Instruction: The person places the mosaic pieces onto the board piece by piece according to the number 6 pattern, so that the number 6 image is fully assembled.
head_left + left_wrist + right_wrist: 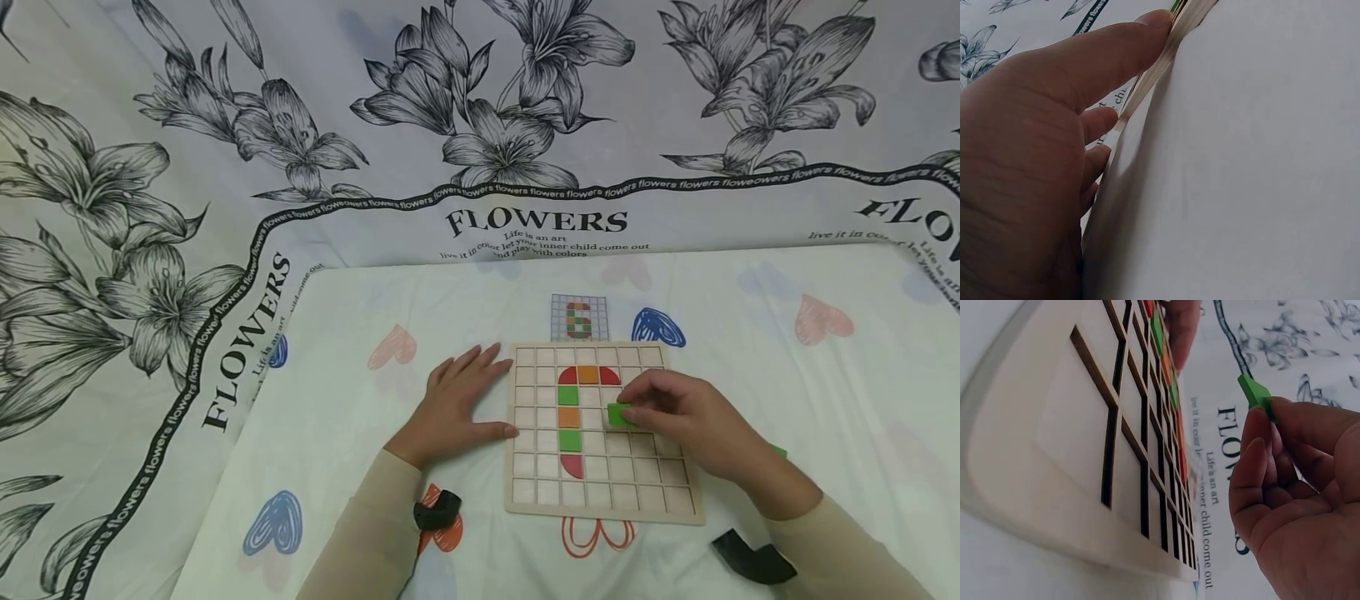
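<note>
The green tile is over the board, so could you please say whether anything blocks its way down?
Nothing visible stands between the green tile, pinched in the right grip, and the board, though the cells directly beneath it are hidden.

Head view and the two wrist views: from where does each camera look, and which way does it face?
Head: worn on the head, faces forward and down at the board; left hand, right hand and both sleeves show.
Left wrist: worn there, faces the board's edge and white cloth; left thumb and fingers show.
Right wrist: worn there, faces across the board; right hand and part of left hand show.
Head and right wrist share the pinched green block.
</note>
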Available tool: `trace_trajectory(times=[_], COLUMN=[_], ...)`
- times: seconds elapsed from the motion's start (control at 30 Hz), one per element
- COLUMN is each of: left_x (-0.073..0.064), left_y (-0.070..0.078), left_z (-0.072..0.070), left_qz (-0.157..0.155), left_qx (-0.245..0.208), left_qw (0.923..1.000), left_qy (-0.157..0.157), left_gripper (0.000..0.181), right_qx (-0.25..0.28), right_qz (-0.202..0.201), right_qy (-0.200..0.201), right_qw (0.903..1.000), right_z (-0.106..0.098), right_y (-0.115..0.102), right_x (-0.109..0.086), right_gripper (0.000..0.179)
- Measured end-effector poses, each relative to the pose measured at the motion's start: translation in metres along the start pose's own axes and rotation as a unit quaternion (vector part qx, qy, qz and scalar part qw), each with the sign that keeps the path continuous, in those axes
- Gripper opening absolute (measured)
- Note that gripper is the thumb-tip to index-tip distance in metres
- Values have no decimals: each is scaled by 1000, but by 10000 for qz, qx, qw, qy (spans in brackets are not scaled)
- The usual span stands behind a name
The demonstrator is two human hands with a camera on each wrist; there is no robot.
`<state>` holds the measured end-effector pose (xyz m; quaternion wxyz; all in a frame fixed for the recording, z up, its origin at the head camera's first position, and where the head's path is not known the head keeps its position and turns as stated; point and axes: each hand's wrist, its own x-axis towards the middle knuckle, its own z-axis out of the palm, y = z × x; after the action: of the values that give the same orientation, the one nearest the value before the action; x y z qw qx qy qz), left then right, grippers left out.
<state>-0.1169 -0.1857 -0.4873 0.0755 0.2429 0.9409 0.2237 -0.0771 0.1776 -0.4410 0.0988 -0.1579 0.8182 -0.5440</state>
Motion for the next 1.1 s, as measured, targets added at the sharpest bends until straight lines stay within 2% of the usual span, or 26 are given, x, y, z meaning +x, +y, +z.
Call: trace_trajectory(times=[0.27,0.57,0.83,1.1], left_x=[1,1,-1,1], left_y=[1,1,0,1], left_z=[1,0,-1,1], left_qz=[2,41,60,70], left_qx=[3,5,-13,-6], left_qw=[10000,10000,10000,10000], left_qy=[15,-10,33,43], left_gripper=[96,96,96,95], right_qx=[-268,-462,-841,-1014], right_qz=[228,454,581,591], right_qy=[-96,-127,-271,-251], right_qw=[9993,9978,9944,9928], right_z=[8,17,29,30], right_y=[-2,3,9,8], right_x=[16,24,25,23], right_gripper=[11,7,8,7])
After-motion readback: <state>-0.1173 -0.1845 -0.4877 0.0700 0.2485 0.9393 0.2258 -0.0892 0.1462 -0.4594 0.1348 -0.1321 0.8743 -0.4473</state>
